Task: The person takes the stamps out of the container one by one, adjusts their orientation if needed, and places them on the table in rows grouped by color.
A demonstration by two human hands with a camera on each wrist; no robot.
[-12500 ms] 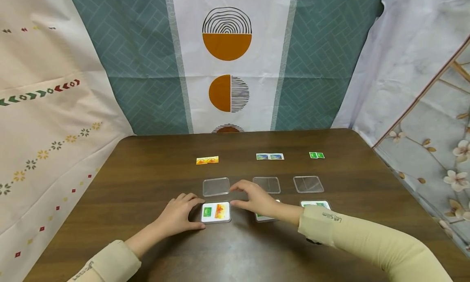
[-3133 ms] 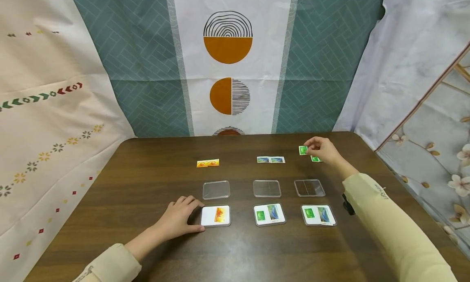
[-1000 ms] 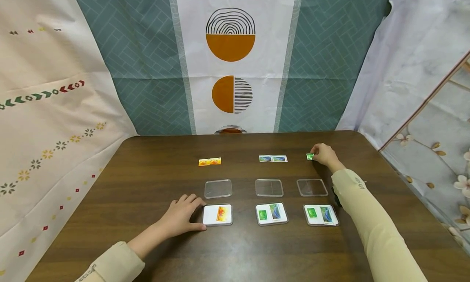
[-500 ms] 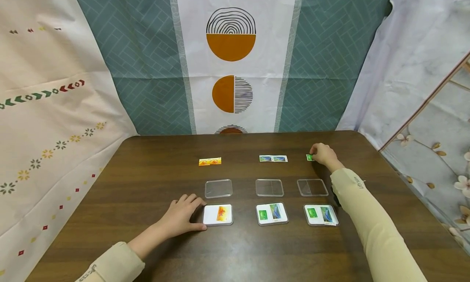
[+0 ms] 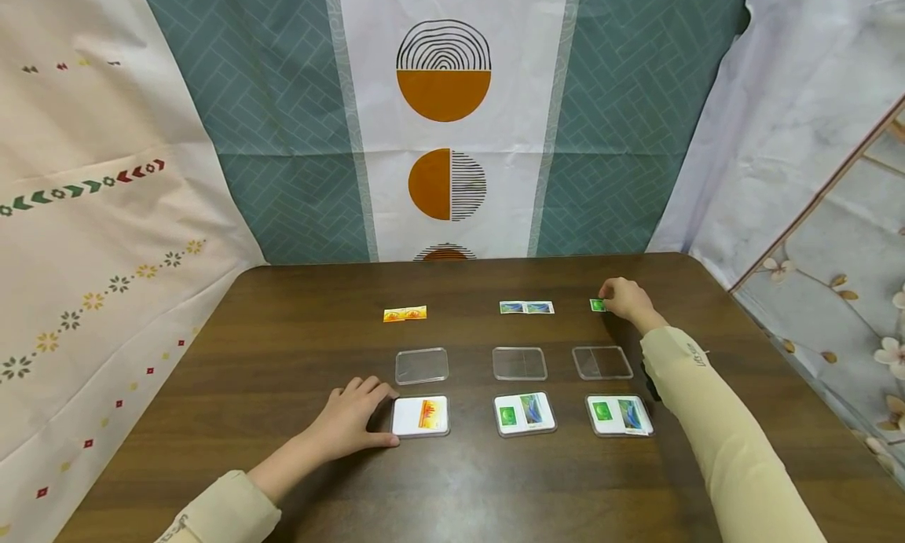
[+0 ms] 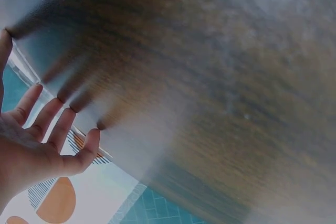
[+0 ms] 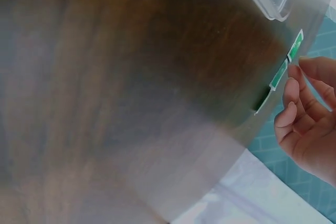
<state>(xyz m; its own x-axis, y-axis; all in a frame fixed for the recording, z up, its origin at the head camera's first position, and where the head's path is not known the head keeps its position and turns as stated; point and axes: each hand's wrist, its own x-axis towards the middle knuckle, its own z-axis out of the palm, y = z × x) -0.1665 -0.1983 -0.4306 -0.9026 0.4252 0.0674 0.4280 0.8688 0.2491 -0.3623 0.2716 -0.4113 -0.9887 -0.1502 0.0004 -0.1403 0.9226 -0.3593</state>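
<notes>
My left hand point(image 5: 353, 416) rests at the left end of a clear plastic case point(image 5: 405, 423), index fingertip by its far corner and thumb by its near corner. The case holds a white insert with one orange stamp point(image 5: 429, 414). In the left wrist view my fingers point(image 6: 62, 129) stand spread with tips against the table. Far right, my right hand point(image 5: 625, 298) pinches at a row of small green stamps point(image 5: 597, 306), thumb and index fingertip together. From the right wrist, one green stamp point(image 7: 296, 45) lies beyond the fingertips and another point(image 7: 279, 74) beside them; the hand partly covers the row in the head view.
Two more cases, one in the middle point(image 5: 525, 426) and one at right point(image 5: 618, 427), each show a green and a blue stamp. Three clear lids point(image 5: 519, 364) lie in a row behind. Orange stamps point(image 5: 405, 314) and blue stamps point(image 5: 526, 307) lie farther back.
Since the oldest frame the green stamp has left the left case. My right hand went from that case to the far right and lowered a green stamp there. The left hand has barely moved.
</notes>
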